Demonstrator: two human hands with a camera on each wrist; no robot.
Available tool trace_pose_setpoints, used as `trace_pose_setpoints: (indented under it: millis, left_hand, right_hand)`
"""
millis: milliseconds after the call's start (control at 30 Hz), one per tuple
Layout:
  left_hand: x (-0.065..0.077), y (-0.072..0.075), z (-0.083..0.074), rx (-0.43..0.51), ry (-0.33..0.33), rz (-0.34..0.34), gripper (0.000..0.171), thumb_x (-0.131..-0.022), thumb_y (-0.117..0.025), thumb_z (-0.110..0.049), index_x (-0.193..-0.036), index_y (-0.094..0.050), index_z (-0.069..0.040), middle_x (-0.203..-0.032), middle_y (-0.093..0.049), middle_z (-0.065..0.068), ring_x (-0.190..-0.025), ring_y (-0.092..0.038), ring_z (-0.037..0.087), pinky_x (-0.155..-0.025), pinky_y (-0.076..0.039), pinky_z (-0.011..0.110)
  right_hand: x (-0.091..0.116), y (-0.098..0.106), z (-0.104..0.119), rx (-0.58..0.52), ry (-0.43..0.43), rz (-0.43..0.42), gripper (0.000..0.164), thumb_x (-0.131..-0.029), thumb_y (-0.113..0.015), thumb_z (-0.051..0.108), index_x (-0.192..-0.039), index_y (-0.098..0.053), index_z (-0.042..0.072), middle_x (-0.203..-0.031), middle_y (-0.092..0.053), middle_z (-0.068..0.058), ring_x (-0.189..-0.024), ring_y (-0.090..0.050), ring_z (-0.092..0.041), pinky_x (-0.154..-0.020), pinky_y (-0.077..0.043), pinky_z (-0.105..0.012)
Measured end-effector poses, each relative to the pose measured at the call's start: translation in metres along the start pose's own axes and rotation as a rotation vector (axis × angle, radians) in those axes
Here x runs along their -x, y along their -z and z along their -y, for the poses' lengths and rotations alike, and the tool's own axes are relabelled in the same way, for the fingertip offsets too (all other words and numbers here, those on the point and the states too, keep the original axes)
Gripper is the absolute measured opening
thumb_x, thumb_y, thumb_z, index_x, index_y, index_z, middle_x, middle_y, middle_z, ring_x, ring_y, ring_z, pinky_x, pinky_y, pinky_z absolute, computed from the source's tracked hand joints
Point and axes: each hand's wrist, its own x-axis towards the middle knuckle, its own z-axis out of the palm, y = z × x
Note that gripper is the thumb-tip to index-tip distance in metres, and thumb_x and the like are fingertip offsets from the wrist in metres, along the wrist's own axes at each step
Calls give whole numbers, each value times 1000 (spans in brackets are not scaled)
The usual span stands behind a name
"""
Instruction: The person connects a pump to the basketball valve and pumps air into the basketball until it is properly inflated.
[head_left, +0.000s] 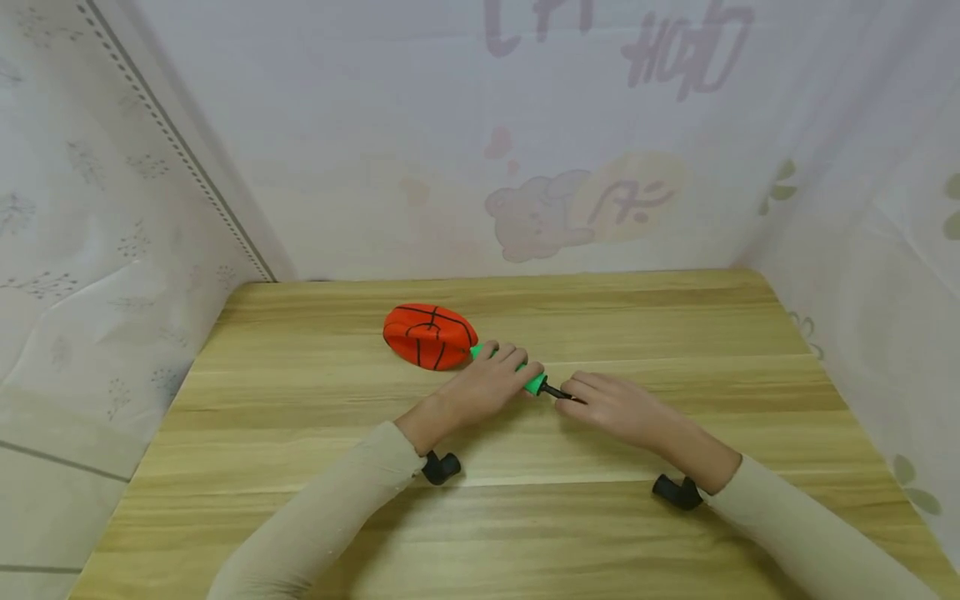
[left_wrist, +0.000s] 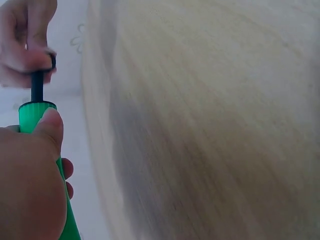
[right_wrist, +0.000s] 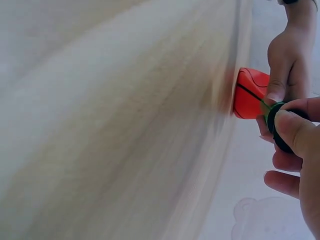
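Observation:
A red ball with black lines (head_left: 429,342), sunken on top, lies toward the back of the table, left of the middle. Against its right side is the end of a green hand pump (head_left: 536,383). My left hand (head_left: 487,385) grips the green barrel, thumb along it near the black collar in the left wrist view. My right hand (head_left: 618,407) holds the pump's black handle, with a short length of black rod (left_wrist: 37,87) showing between handle and barrel. In the right wrist view the thumb and fingers pinch the round black handle (right_wrist: 283,127).
The wood-grain table (head_left: 525,533) runs under both arms, its back edge close to a pale printed curtain (head_left: 420,167). Similar sheets hang at the left and right sides. Black camera mounts (head_left: 441,468) stick out below both wrists.

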Motion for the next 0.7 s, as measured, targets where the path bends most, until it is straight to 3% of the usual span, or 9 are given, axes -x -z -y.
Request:
trace_pose_setpoints:
  millis: [167,367,700]
  left_hand:
    - [-1,-1,0,-4,-7,-2,27,-108,-47,-29,-132,-50,-17,-119,-55,4,-113,-49,23,-102,-38,45]
    - [3,-2,4,-15,-30,-37,31,-107,-45,-34,-132,-52,-17,-117,-56,1,-111,-49,21,-102,-37,39]
    - [6,0,6,-7,-63,-68,31,-108,-42,-33,-131,-54,-16,-114,-56,1,-107,-49,21,-97,-37,36]
  right_hand:
    - [-8,-3,-2,-5,-6,-5,49,-111,-15,9,-108,-64,5,-101,-62,-6,-85,-56,-16,-71,-50,-24]
    - [-6,-4,2,-13,-14,-58,46,-112,-20,11,-105,-65,6,-100,-64,-7,-82,-59,-16,-69,-52,-24]
    - [27,16,20,-61,-42,-95,40,-113,-28,13,-102,-65,7,-100,-64,-7,-86,-61,-18,-72,-55,-29]
